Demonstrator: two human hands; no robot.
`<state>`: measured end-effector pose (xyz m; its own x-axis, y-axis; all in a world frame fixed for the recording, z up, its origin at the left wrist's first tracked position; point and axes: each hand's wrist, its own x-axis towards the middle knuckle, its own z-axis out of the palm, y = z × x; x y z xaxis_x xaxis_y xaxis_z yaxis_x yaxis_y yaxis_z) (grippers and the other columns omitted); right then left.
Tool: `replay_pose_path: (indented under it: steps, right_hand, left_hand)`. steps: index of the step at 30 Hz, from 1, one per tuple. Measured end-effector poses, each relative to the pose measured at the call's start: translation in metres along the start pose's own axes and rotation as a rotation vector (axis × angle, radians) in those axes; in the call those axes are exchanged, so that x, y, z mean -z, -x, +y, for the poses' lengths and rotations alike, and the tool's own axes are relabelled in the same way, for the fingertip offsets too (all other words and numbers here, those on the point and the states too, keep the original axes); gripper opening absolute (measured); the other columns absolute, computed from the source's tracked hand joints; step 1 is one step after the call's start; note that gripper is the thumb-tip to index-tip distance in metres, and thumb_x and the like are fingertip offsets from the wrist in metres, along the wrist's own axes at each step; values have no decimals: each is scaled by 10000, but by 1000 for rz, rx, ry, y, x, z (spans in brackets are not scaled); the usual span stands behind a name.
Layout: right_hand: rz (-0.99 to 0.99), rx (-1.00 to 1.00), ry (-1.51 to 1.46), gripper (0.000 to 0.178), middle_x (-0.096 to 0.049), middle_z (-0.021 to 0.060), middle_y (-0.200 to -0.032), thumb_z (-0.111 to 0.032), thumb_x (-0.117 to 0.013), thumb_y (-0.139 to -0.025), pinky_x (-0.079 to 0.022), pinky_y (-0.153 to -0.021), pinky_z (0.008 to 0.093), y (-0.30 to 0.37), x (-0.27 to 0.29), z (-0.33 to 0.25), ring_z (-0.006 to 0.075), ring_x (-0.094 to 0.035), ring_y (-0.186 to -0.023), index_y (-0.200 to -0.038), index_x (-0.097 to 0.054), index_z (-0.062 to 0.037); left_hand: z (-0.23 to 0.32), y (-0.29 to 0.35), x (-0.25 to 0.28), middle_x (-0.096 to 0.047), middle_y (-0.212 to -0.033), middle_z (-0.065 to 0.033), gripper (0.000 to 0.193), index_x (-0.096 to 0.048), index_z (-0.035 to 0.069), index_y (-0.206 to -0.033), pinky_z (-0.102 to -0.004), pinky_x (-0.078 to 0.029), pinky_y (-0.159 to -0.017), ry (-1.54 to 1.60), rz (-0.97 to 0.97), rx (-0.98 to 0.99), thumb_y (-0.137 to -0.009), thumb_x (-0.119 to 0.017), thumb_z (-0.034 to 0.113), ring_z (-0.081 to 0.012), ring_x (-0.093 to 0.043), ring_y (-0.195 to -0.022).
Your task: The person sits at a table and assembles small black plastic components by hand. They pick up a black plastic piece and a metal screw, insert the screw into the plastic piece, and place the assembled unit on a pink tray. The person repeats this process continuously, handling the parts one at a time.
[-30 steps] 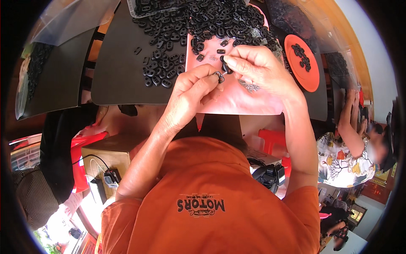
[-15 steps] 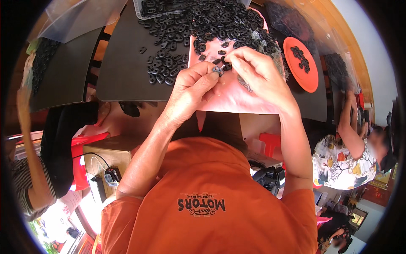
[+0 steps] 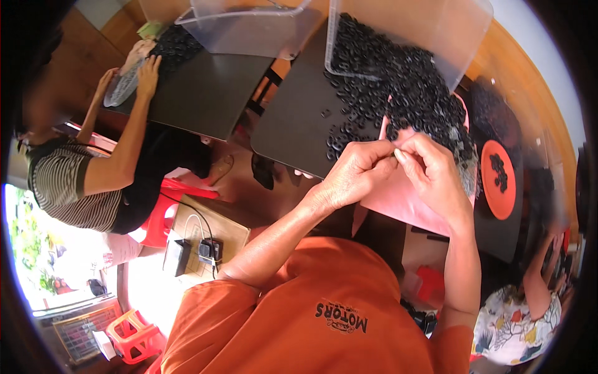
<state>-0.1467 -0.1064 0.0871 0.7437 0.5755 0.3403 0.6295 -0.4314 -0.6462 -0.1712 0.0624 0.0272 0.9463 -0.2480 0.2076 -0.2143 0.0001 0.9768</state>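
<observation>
Dark flat tabletop bears small black plastic pieces heaped toward its far edge: likely light, stiff, best pinched sideways. Left hand and right hand meet at the fingertips over a glossy pink sheet, any contents hidden. Clear plastic bin at the far edge and orange-red rounded plate near the sheet's right edge hold more.

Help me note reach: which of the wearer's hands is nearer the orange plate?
Right. The right hand is to the left of the orange plate, not touching it; the left hand lies farther left, beyond the right hand.
</observation>
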Motion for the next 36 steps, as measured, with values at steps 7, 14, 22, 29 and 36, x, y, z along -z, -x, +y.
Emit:
replay_pose_path:
  steps: [7,14,22,29,36]
  right_hand:
    - [20,50,-27,77,-528,151,-684,-13,-574,-882,-423,-545,358,-22,-4,-4,273,-538,-577,-830,-527,20]
    - [-17,-153,-321,159,-480,13,-628,-92,-569,-915,-338,-510,268,-33,-15,11,74,-402,-577,-796,-556,12]
    - [1,-109,-306,172,-505,18,-606,-111,-571,-892,-358,-490,283,-55,-31,7,72,-435,-556,-766,-579,6]
    - [51,-182,-380,179,-562,4,-674,-127,-569,-920,-415,-564,246,-75,-15,1,66,-503,-630,-800,-595,3]
    - [-88,-141,-447,166,-540,-8,-688,-109,-579,-921,-426,-608,249,-94,-49,-7,74,-507,-664,-819,-576,23]
  left_hand:
    - [7,-9,22,-572,-720,25,113,-614,36,-929,-220,-410,-574,-77,72,-42,-913,-549,128,-45,-502,-663]
    - [10,-11,27,-564,-712,19,101,-592,68,-871,-193,-371,-554,366,138,111,-922,-562,150,-38,-461,-608]
    - [7,-6,51,-576,-680,-13,93,-599,43,-837,-212,-381,-550,363,217,109,-887,-567,115,-67,-485,-587]
    - [-3,-1,92,-585,-693,-66,109,-585,28,-835,-237,-388,-535,437,362,9,-881,-567,125,-114,-498,-567]
    - [-12,-9,131,-587,-724,-78,118,-559,38,-859,-263,-399,-557,577,450,-93,-891,-568,151,-143,-513,-591]
